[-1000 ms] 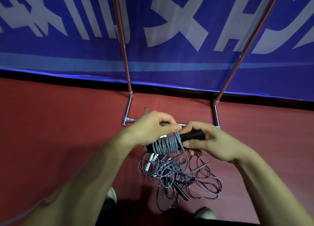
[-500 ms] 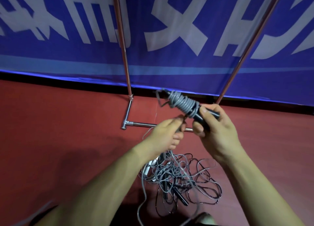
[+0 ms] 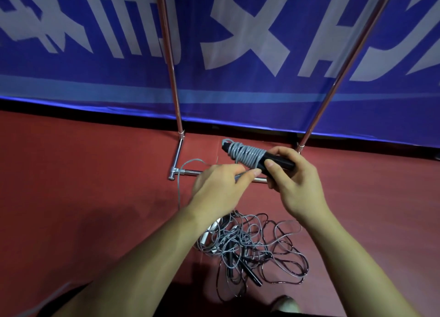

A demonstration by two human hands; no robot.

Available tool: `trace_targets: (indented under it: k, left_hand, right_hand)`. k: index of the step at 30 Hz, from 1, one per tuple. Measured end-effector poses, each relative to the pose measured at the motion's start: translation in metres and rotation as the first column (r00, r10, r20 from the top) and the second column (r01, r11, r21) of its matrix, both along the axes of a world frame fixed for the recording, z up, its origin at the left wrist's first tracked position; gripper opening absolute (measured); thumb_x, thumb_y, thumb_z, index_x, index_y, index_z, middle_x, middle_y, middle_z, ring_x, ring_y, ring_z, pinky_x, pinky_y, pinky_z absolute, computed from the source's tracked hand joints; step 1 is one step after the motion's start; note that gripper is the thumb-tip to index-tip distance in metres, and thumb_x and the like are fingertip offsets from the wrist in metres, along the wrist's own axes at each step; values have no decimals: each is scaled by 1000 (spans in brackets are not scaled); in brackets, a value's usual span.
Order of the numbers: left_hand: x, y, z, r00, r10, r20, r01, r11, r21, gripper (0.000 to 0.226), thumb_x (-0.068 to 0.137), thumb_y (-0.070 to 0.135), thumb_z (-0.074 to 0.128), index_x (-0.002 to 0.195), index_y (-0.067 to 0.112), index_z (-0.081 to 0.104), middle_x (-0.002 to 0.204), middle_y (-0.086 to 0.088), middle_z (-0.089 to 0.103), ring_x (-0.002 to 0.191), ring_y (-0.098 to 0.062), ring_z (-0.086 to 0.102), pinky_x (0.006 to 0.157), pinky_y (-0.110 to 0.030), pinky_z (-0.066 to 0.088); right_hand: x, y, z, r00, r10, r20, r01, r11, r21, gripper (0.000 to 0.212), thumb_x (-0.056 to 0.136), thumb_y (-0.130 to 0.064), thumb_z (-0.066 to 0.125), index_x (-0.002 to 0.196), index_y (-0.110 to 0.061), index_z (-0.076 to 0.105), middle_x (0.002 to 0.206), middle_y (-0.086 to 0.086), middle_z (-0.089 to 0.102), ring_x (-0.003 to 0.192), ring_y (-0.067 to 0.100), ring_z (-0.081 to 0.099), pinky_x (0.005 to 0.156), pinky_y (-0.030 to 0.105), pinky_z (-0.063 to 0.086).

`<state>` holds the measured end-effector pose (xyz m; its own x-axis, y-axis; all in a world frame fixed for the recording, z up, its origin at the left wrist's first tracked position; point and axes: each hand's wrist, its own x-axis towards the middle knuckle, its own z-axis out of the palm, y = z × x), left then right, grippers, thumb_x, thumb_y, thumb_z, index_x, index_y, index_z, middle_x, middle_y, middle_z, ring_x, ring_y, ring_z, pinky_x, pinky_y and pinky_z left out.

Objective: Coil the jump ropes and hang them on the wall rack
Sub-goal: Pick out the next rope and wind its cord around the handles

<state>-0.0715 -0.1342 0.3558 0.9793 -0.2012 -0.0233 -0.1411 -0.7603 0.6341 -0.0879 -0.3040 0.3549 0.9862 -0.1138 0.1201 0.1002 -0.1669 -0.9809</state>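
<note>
The right hand [image 3: 296, 188] is closed around a black handle [image 3: 279, 162], thumb across its near side and fingers curled over the far side. The handle is held above the floor, tilted so that its free end points far and left. A grey cord [image 3: 246, 153] is wound in tight turns around that far-left half. A small loop of cord sticks out past the tip. It may be two handles bundled under the windings rather than one; the turns hide that.

The left hand [image 3: 220, 188] sits just left of the right hand, its fingertips [image 3: 254, 173] pinched on the loose run of the same cord close to the handle. From that pinch the cord arcs out to the left and drops towards the floor.

On the red floor [image 3: 83, 173], near and below both hands, lies a loose pile of ropes [image 3: 252, 240]. It is a tangle of grey and dark cords, with a white handle [image 3: 209, 231] at its left edge and black handles [image 3: 248, 272] on its near side.

Beyond the hands stands the rack [image 3: 169, 61], a bare metal frame. Two uprights rise on the left and right, and a low bar [image 3: 190, 172] lies on the floor between them, partly behind the hands. No rope hangs on the part in view. A blue banner [image 3: 238, 95] with large white characters covers the wall behind it. The tip of a shoe [image 3: 284, 303] shows at the near edge.
</note>
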Motion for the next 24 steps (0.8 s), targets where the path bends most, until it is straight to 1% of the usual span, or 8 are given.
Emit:
trace_targets:
  k: [2,4,7,11,14,17,21,24]
  left_hand:
    - [-2,-2,1,999,-3,-35,3,1000,8,56,97,66,41,77,20,65,65,2,65,67,-17,61,63,-33,47]
    - [-2,-3,1,996,-15,-84,18,999,35,53,98,63,41,80,21,67,67,2,66,68,-18,63,63,-32,48]
    - [-4,-2,1,991,-131,-24,134,965,224,35,100,48,47,88,19,64,80,1,67,78,-26,62,63,-34,40]
    - [-6,-2,5,962,-255,93,198,894,401,27,100,39,49,97,19,66,97,-9,69,92,-35,63,72,-35,35]
    - [-4,4,11,945,-322,56,267,859,436,26,96,38,53,88,17,65,85,-7,65,85,-34,62,67,-33,34]
    - [-3,15,12,918,-391,-60,388,861,327,23,91,38,60,81,18,66,76,2,65,75,-26,62,65,-34,47]
    - [5,27,6,878,-459,-137,478,854,205,15,89,44,67,89,29,70,77,12,64,79,-10,59,74,-29,47]
    - [17,39,-1,868,-443,-226,445,895,-44,17,84,46,75,85,29,74,75,7,70,72,-5,61,73,-32,52]
  right_hand:
    - [-1,2,-3,1000,-28,11,29,999,-30,15,97,-5,62,99,-20,64,76,-1,66,55,14,56,57,28,49]
    - [-3,4,-7,997,-64,46,70,987,-143,13,96,-7,63,101,-19,63,78,-6,66,57,9,58,61,22,49]
    - [-7,7,-15,990,-83,114,121,917,-381,15,96,-10,64,108,-19,63,92,-9,69,79,1,64,74,12,46]
    - [-8,13,-25,994,-1,108,64,804,-591,9,95,-12,62,104,-16,61,94,0,69,86,20,63,77,35,50]
    - [-7,16,-31,999,35,-29,-45,737,-674,4,95,-14,59,95,-15,55,90,7,67,83,31,61,71,44,50]
    - [-7,19,-35,963,47,-267,-236,632,-739,6,94,-18,57,94,-15,51,90,11,66,83,37,59,70,47,50]
    - [-11,18,-34,870,236,-433,-487,556,-674,10,98,-21,54,98,-14,48,92,8,65,84,35,58,70,45,46]
    - [-13,7,-25,768,436,-469,-630,646,-430,9,100,-25,56,96,-27,48,89,0,67,77,21,62,71,45,51]
